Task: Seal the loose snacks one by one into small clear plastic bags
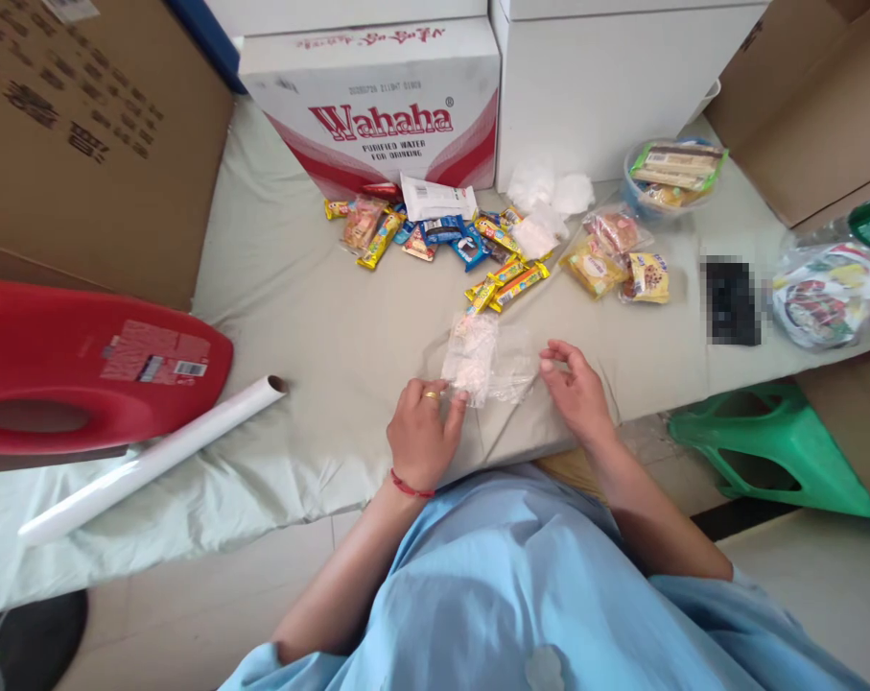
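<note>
A clear plastic bag [517, 369] lies flat near the front edge of the cloth-covered table, with a whitish-pink packet [470, 360] at its left part. My left hand [426, 432] grips the lower left of the bag, its thumb on the packet's bottom edge. Just right of the bag is my right hand [578, 393], fingers loosely curved and a little apart; whether a fingertip touches the film is hard to see. Small yellow snack bars [506, 285] lie directly beyond the packet.
Mixed wrapped snacks [441, 230] spread before a Wahaha water carton [377, 115]. Wrapped cakes [597, 269] and a plastic tub [669, 202] sit to the right. A white roll [153, 461] and red plastic container [153, 350] are at left; a green stool [780, 451] stands below right.
</note>
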{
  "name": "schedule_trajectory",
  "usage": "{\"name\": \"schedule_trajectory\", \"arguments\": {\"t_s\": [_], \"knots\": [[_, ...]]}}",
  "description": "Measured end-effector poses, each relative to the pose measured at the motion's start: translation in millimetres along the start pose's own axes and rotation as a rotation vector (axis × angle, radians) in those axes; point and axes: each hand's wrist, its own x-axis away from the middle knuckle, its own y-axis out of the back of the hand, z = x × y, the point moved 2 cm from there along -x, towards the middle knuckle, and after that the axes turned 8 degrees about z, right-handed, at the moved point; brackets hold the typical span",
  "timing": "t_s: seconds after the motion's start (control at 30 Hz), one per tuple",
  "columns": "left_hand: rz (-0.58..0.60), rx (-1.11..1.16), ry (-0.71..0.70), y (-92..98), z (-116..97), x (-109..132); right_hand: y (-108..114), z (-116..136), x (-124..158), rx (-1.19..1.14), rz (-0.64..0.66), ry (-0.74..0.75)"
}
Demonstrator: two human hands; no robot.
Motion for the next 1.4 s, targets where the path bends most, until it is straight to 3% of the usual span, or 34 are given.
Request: {"name": "schedule_trajectory", "arguments": {"t_s": [0.13,0.27,0.43,0.57,0.7,0.8,0.87,0.93,1.03,1.1,1.2,1.23,1.33,1.4], "knots": [[0.042,-0.017,-0.033,-13.5,-1.0,-4.7,-19.3,5.9,-14.5,-0.027,0.072,-0.010],[0.083,0.255,-0.032,-9.1,7.4,-7.6,-23.0,5.8,-16.1,-0.093,0.066,0.040],[0.132,0.635,0.158,6.8,23.0,-9.4,-12.8,1.1,-10.4,-0.195,0.018,0.000],[0.035,0.773,0.282,24.2,37.9,-14.3,-0.4,-1.5,-8.1,-0.230,-0.022,-0.014],[-0.106,0.675,0.325,46.7,62.4,-14.9,18.0,-6.3,-6.2,-0.247,-0.077,-0.017],[-0.133,0.537,0.295,55.5,80.0,-11.7,27.5,-6.0,1.6,-0.180,-0.060,0.024],[-0.164,0.413,0.288,56.5,85.9,-8.1,28.1,0.8,12.0,-0.045,-0.009,0.108],[-0.267,0.312,0.321,57.0,84.7,-2.0,22.6,12.9,26.0,0.128,0.066,0.240],[-0.387,0.268,0.386,58.3,68.5,12.1,1.3,32.7,48.8,0.334,0.270,0.478],[-0.231,0.361,0.389,55.7,51.3,20.8,-19.4,40.4,61.9,0.470,0.418,0.613],[0.177,0.670,0.360,43.9,23.6,29.4,-52.5,39.6,75.7,0.697,0.563,0.741],[0.254,0.730,0.356,39.8,16.3,30.6,-62.2,37.2,79.1,0.761,0.603,0.773],[0.260,0.652,0.350,29.9,5.8,28.9,-79.6,32.4,86.5,0.869,0.724,0.859],[0.226,0.577,0.327,25.0,6.6,26.9,-78.7,36.6,87.8,0.850,0.816,0.885]]}}
